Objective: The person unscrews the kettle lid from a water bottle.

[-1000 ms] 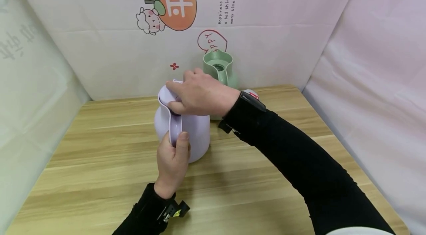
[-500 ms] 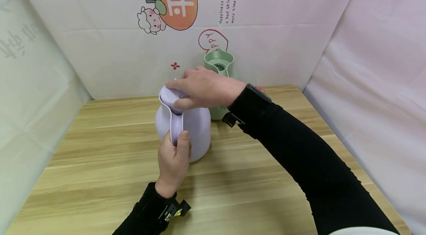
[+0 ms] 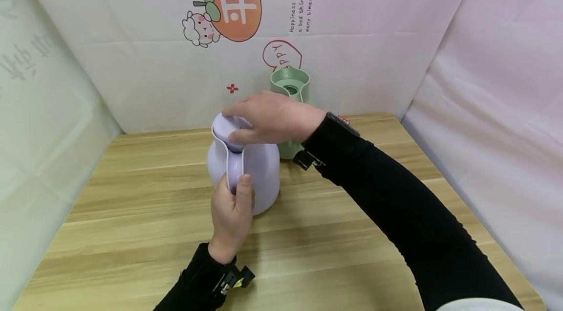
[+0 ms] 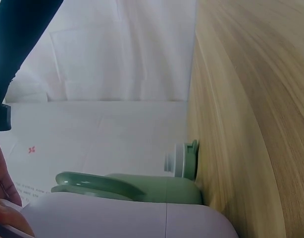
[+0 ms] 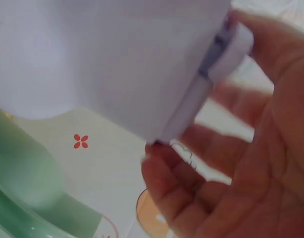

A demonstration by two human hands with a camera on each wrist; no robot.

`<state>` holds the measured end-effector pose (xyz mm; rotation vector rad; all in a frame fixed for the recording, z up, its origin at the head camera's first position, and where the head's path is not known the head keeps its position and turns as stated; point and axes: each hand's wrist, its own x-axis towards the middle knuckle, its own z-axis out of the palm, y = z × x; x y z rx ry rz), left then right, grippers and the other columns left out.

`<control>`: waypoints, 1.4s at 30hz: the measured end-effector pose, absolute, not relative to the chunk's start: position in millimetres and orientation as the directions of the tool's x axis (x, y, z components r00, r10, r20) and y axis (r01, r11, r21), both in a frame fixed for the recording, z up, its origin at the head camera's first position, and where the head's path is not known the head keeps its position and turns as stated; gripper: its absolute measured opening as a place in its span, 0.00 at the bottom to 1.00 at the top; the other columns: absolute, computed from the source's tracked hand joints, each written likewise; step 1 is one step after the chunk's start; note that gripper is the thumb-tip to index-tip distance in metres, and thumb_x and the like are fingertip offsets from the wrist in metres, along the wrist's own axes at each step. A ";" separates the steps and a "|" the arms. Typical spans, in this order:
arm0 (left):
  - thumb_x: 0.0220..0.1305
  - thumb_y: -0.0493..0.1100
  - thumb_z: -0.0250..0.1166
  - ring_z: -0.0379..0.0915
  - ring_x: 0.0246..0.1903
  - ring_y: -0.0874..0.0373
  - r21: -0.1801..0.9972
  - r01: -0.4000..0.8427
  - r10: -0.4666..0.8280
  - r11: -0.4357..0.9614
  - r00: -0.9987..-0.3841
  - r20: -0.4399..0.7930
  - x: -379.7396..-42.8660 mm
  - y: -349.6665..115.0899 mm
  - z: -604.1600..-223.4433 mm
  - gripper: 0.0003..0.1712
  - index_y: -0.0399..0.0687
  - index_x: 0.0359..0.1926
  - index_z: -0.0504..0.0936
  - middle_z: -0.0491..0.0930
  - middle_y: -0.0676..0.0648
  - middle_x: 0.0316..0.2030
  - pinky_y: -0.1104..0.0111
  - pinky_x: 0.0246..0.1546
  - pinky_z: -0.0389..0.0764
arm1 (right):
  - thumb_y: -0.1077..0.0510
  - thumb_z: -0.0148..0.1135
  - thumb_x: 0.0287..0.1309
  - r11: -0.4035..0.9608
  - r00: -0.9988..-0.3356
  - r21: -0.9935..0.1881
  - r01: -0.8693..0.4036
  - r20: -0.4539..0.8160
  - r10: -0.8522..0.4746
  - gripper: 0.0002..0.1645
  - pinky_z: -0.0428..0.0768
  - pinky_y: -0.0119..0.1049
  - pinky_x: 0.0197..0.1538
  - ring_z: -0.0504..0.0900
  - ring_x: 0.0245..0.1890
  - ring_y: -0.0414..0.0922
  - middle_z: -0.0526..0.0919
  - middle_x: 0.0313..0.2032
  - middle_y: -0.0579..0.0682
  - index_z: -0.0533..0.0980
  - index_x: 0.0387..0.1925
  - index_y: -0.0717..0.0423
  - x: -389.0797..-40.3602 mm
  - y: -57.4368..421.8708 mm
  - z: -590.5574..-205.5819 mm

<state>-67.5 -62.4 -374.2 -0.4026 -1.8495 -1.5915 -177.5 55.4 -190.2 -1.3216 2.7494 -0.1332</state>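
In the head view, a lilac thermos jug stands upright on the table. My left hand grips its handle, thumb over the near side. My right hand holds the jug's round lilac lid from above, thumb and fingers at its edge. In the right wrist view, the fingers curl about the lid's rim, where a small tab sticks out. The lid sits in the jug's mouth; how tightly cannot be told. The left wrist view shows mostly the lilac jug's side.
Behind the lilac jug stands a green jug with its mouth uncovered, partly hidden by my right hand. A green-and-white stopper rests on the wooden table near it. White printed cloth walls the back and sides.
My right hand has shifted slightly right over the lid, and its wrist has risen a little. The left hand and jug have stayed almost in place.
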 end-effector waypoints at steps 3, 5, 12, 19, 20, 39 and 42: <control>0.78 0.36 0.55 0.62 0.15 0.63 0.751 0.622 -0.183 0.223 -0.730 0.659 -67.7 -62.5 -374.8 0.15 0.41 0.30 0.68 0.66 0.51 0.16 0.69 0.16 0.64 | 0.30 0.56 0.72 0.707 -0.709 -0.046 -0.705 0.015 -0.706 0.29 0.79 0.42 0.45 0.81 0.43 0.47 0.84 0.43 0.48 0.79 0.54 0.48 -167.5 46.7 -193.8; 0.79 0.37 0.55 0.62 0.16 0.63 0.743 0.627 -0.186 0.235 -0.722 0.667 -67.8 -62.5 -374.8 0.14 0.40 0.30 0.69 0.66 0.51 0.16 0.69 0.17 0.64 | 0.26 0.54 0.70 0.775 -0.774 -0.018 -0.632 0.060 -0.630 0.31 0.78 0.43 0.33 0.79 0.35 0.47 0.81 0.33 0.48 0.78 0.41 0.48 -159.3 39.9 -196.3; 0.80 0.42 0.55 0.63 0.17 0.63 0.735 0.624 -0.181 0.267 -0.716 0.674 -68.3 -62.5 -376.1 0.15 0.40 0.32 0.70 0.68 0.51 0.18 0.70 0.18 0.66 | 0.20 0.49 0.67 0.885 -0.871 0.104 -0.454 0.157 -0.466 0.40 0.76 0.42 0.25 0.75 0.27 0.50 0.76 0.26 0.50 0.76 0.30 0.51 -140.1 20.6 -204.9; 0.80 0.40 0.56 0.64 0.18 0.64 0.739 0.620 -0.185 0.265 -0.719 0.670 -67.5 -63.2 -376.0 0.14 0.40 0.33 0.72 0.69 0.50 0.18 0.71 0.18 0.67 | 0.18 0.41 0.69 0.894 -0.881 0.166 -0.416 0.171 -0.441 0.44 0.77 0.42 0.31 0.73 0.31 0.51 0.74 0.30 0.52 0.76 0.35 0.53 -141.8 15.1 -214.5; 0.79 0.40 0.56 0.65 0.18 0.64 0.738 0.620 -0.186 0.267 -0.718 0.671 -67.5 -63.1 -375.9 0.13 0.41 0.33 0.72 0.70 0.50 0.18 0.71 0.18 0.67 | 0.18 0.41 0.69 0.892 -0.878 0.165 -0.421 0.175 -0.446 0.44 0.77 0.42 0.31 0.73 0.32 0.50 0.74 0.31 0.52 0.76 0.35 0.53 -142.8 15.6 -215.5; 0.78 0.37 0.57 0.65 0.17 0.64 0.759 0.594 -0.202 0.268 -0.735 0.647 -67.5 -63.6 -371.6 0.13 0.41 0.31 0.72 0.70 0.50 0.17 0.71 0.18 0.67 | 0.24 0.44 0.72 0.787 -0.775 0.076 -0.612 0.140 -0.616 0.35 0.76 0.44 0.41 0.69 0.38 0.50 0.72 0.35 0.53 0.76 0.40 0.50 -161.7 30.9 -211.4; 0.77 0.37 0.57 0.65 0.17 0.64 0.761 0.591 -0.203 0.268 -0.737 0.644 -66.8 -63.4 -371.6 0.13 0.42 0.31 0.72 0.70 0.51 0.17 0.70 0.18 0.67 | 0.24 0.46 0.72 0.764 -0.757 0.058 -0.643 0.107 -0.645 0.34 0.74 0.44 0.43 0.68 0.40 0.50 0.72 0.37 0.53 0.75 0.45 0.49 -163.7 34.7 -209.1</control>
